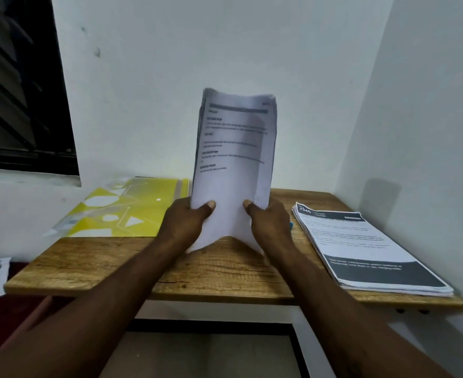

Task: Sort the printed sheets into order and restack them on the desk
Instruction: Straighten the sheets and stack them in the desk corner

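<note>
Standing upright over the middle of the wooden surface (110,266), a bundle of printed sheets (233,165) is gripped at its lower end by both hands. The left hand (186,225) is clamped on the bundle's lower left edge and the right hand (268,225) on its lower right edge. Each thumb is pressed flat on the front page, and the fingers are hidden behind the paper. The bottom edge is bowed upward between the hands; whether its corners touch the surface cannot be told. The printed text is blurred. Both forearms are stretched forward from the lower corners of the view, converging on the bundle. A second stack (367,249) is laid flat at the right end of the surface, well apart from the hands. A yellow folder (124,208) is laid at the left, against the wall (252,50).
</note>
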The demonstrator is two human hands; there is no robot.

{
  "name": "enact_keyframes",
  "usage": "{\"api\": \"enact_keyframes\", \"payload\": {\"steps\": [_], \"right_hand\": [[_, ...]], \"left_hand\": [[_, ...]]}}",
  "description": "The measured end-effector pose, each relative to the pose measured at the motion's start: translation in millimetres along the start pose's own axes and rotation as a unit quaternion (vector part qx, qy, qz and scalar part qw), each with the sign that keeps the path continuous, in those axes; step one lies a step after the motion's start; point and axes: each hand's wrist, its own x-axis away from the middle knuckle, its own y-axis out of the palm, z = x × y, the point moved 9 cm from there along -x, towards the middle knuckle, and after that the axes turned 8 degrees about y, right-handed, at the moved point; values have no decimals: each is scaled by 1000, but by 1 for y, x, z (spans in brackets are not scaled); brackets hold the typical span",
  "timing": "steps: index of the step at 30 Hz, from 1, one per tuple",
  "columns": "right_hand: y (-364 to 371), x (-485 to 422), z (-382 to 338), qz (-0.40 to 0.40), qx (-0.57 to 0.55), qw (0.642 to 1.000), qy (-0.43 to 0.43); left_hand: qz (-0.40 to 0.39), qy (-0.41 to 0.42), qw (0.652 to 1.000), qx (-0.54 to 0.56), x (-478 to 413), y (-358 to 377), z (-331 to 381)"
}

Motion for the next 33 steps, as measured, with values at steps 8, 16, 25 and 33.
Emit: {"api": "enact_keyframes", "payload": {"steps": [8, 16, 25, 33], "right_hand": [[-6, -4, 21, -3, -7, 1000, 15], [-35, -15, 19, 4, 20, 1000, 21], [-81, -24, 15, -64, -6, 996, 60], [-122, 3, 15, -85, -119, 988, 57]], "left_hand": [[-27, -28, 999, 17, 1, 12, -18], [-124, -34, 990, 57, -13, 33, -9], [-240, -89, 938, 233, -10, 65, 15], [-210, -102, 933, 275, -1, 96, 34]]}}
